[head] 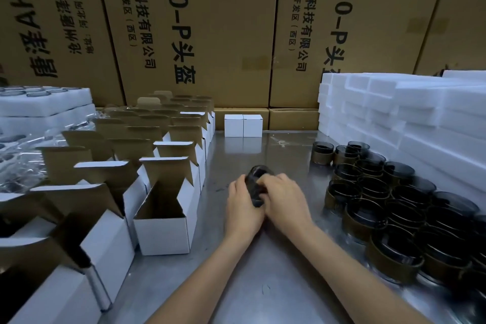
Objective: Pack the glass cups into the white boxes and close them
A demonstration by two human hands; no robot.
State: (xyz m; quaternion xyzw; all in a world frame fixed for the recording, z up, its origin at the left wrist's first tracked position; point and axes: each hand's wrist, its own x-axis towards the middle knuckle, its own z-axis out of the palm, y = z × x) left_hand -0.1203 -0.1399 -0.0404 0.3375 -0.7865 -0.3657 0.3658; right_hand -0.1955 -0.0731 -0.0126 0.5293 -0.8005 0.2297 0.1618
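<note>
Both hands hold one dark glass cup (256, 179) above the middle of the metal table (263, 271). My left hand (243, 206) grips its left side and my right hand (285, 202) curls over its right side; the cup's mouth faces away from me. Several open white boxes (164, 229) with brown insides stand in rows on the left, the nearest just left of my hands. Two closed white boxes (243, 125) stand at the far middle of the table. Many dark glass cups (389, 208) with brown bands stand packed together on the right.
White foam trays (394, 113) are stacked at the back right and more foam trays (44, 105) at the back left. Crumpled clear plastic (23, 155) lies on the left. Large brown cartons (210, 34) form a wall behind the table.
</note>
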